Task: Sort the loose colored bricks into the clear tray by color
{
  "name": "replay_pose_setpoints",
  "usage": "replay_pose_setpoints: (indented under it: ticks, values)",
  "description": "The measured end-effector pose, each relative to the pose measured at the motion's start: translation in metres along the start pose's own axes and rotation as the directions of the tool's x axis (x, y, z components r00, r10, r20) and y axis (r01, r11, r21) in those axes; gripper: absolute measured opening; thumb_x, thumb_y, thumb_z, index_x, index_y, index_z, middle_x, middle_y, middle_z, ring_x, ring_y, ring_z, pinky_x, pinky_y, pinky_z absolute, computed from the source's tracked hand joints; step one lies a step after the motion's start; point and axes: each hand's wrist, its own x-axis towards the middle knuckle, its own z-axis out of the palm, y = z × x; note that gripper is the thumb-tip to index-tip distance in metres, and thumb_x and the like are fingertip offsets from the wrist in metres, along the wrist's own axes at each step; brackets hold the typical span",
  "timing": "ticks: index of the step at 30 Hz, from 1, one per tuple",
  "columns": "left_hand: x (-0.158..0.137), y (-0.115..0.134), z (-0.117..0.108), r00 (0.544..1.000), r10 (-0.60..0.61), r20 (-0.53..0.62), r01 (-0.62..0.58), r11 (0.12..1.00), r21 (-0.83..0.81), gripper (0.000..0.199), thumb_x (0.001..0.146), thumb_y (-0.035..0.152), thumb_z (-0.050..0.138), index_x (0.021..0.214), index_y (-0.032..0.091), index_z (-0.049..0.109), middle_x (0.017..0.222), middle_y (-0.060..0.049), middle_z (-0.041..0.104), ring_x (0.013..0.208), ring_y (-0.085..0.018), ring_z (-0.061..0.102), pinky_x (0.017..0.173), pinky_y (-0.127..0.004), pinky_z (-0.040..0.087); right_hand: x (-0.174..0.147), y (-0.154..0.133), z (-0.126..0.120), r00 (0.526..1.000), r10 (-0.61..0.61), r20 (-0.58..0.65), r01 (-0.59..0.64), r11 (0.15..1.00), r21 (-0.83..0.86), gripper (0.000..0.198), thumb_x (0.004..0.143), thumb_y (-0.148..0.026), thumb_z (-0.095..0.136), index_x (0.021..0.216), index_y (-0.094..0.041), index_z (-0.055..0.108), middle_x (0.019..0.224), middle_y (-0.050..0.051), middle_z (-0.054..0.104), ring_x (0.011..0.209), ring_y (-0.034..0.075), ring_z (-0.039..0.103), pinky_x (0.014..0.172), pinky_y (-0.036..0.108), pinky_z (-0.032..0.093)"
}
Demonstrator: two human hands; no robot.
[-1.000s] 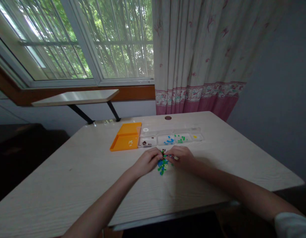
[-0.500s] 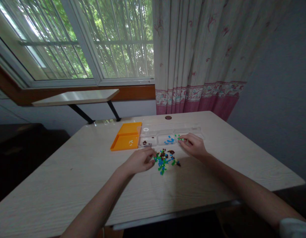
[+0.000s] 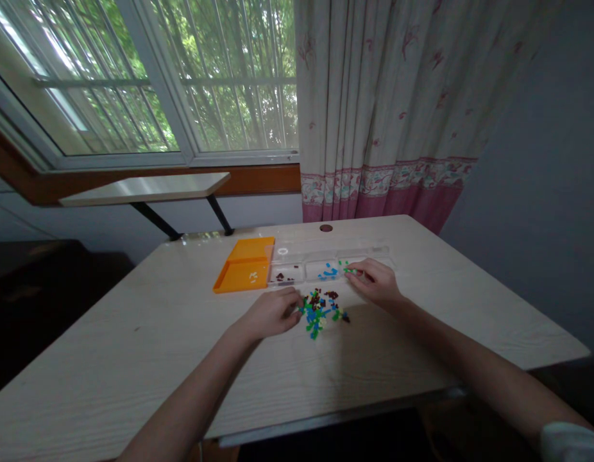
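Observation:
A heap of small plastic pieces in green, blue, dark brown and pale yellow lies on the table. My left hand rests at the heap's left edge, fingers curled in; whatever lies between the fingertips is too small to make out. Over the right compartment of a clear divided box, my right hand has thumb and fingers drawn together beside small green pieces. Whether one is pinched cannot be told. Blue pieces fill part of the middle compartment, and dark brown pieces the left one.
An orange open case with a few pale pieces adjoins the clear box on the left. Behind stands a raised shelf on black legs. A round brown cable hole sits near the table's back edge.
Both hands stay almost in the same place, the left at the heap and the right at the green pieces. The whole view has shifted very slightly.

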Motion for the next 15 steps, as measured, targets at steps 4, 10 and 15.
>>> replay_pose_setpoints:
  ticks: [4,10,15]
  values:
    - [0.0,0.001,0.0,1.0,-0.004,0.0,0.004,1.0,0.005,0.016,0.075,0.021,0.048,0.088,0.019,0.056,0.078,-0.002,0.057,0.068,-0.014,0.053,0.063,-0.023,0.04,0.0,0.001,0.0,1.0,-0.002,0.002,0.002,1.0,-0.006,0.012,0.079,-0.026,0.057,0.084,-0.017,0.064,0.068,0.003,0.064,0.056,0.01,0.054,0.056,0.022,0.043]
    - [0.001,0.002,0.0,1.0,-0.017,0.016,0.017,1.0,0.006,0.014,0.075,0.02,0.048,0.087,0.019,0.055,0.077,-0.002,0.057,0.067,-0.014,0.053,0.062,-0.023,0.039,0.0,0.011,0.0,0.987,0.102,0.122,-0.093,0.992,-0.084,0.016,0.081,-0.029,0.053,0.087,-0.019,0.064,0.075,0.003,0.063,0.064,0.012,0.056,0.059,0.023,0.042]
    - [0.001,0.005,0.0,1.0,-0.02,0.004,0.02,1.0,-0.013,0.014,0.074,0.019,0.048,0.086,0.019,0.054,0.079,-0.002,0.057,0.068,-0.014,0.053,0.061,-0.022,0.039,0.0,0.029,0.007,0.956,0.247,0.158,-0.215,0.958,-0.191,0.014,0.079,-0.029,0.054,0.086,-0.021,0.064,0.082,0.002,0.063,0.075,0.015,0.058,0.065,0.025,0.042]
